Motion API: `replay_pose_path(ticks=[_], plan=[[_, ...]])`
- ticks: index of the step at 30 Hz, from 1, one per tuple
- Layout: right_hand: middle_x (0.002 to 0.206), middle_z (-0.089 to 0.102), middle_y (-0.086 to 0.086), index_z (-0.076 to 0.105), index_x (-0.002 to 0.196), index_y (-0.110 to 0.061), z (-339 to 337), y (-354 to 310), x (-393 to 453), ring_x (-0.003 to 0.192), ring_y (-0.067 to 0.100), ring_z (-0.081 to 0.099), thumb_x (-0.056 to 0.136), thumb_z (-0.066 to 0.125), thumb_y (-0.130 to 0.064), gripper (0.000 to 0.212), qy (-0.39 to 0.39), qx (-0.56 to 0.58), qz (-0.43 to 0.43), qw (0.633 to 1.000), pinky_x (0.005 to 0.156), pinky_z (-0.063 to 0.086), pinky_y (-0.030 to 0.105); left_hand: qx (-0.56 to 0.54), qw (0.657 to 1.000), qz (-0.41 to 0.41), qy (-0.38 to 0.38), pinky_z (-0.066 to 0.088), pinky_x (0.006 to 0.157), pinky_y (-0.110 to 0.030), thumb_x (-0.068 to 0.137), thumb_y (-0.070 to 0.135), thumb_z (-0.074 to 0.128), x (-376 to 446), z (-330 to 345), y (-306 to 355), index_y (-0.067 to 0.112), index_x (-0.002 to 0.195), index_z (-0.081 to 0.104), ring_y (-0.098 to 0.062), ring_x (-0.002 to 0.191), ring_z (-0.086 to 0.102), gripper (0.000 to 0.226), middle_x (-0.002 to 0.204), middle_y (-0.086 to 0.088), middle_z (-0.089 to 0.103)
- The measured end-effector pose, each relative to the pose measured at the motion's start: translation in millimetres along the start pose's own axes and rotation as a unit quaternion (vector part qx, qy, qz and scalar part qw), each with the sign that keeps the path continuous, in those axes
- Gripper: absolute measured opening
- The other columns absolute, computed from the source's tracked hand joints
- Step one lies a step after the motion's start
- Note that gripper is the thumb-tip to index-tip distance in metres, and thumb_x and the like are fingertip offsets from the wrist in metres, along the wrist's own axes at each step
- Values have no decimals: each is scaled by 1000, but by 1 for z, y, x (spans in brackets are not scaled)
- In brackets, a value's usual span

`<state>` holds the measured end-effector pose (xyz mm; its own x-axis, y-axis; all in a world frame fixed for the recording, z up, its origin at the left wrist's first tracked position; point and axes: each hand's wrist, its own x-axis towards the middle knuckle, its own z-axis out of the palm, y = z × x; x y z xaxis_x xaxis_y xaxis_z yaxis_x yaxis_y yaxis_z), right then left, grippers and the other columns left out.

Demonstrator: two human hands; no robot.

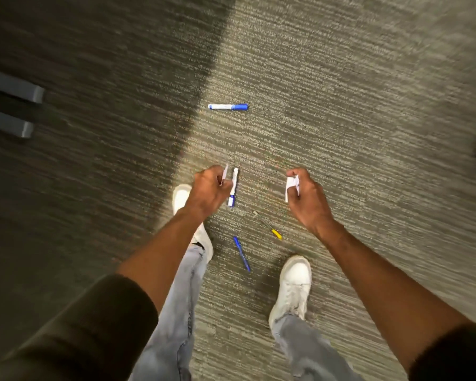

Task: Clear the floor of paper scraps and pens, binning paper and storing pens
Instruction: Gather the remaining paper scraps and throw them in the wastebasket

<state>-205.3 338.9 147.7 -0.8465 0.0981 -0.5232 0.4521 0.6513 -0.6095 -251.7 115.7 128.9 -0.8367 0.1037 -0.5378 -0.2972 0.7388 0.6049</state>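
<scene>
Carpet (341,105) of grey-brown ribbed pile fills the head view. Above it, the left hand (208,192) pinches a thin white paper scrap (225,173) in closed fingers, while the right hand (304,195) is curled round a crumpled white paper scrap (290,187). Four pens lie on the floor — a blue-capped white marker (228,106) farthest off, a second white-and-blue marker (233,188) just beside the left hand, a yellow-handled pen (268,225) and a slim blue pen (241,253) between the white shoes.

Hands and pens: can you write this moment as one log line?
left hand: holds paper scrap | right hand: holds paper | carpet: two markers, two pens
</scene>
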Motion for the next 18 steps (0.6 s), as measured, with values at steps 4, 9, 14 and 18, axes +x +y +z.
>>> replay_pose_path(ticks=[4, 9, 14, 18], plan=[[97, 62, 8, 50, 126, -16, -19, 19, -25, 73, 20, 66, 98, 45, -6, 30, -69, 48, 15, 996, 48, 48, 22, -80, 996, -35, 31, 37, 50, -16, 83, -1, 63, -52, 37, 16, 27, 62, 42, -4, 51, 43, 41, 59, 10, 46], [104, 64, 6, 53, 128, -17, -25, 31, -57, 77, 12, 68, 98, 46, -5, 33, -108, 63, 39, 991, 51, 53, 20, -217, 969, -95, 65, 40, 53, -6, 80, -20, 54, -118, 68, 29, 19, 71, 43, -6, 69, 46, 41, 78, 0, 51], [93, 67, 5, 58, 115, -17, 1, 21, -98, 69, 18, 68, 93, 48, -1, 29, -129, 82, 71, 986, 65, 60, 39, -326, 934, -118, 88, 50, 65, -22, 81, -19, 52, -182, 85, 26, 3, 111, 51, -15, 84, 54, 37, 100, -9, 56], [86, 68, 6, 59, 106, -18, 43, 2, -132, 59, 11, 65, 91, 45, 2, 28, -148, 123, 126, 973, 50, 54, 25, -349, 917, -148, 124, 51, 89, -41, 84, -12, 54, -228, 88, 4, 5, 140, 43, -29, 100, 60, 59, 118, -21, 62]])
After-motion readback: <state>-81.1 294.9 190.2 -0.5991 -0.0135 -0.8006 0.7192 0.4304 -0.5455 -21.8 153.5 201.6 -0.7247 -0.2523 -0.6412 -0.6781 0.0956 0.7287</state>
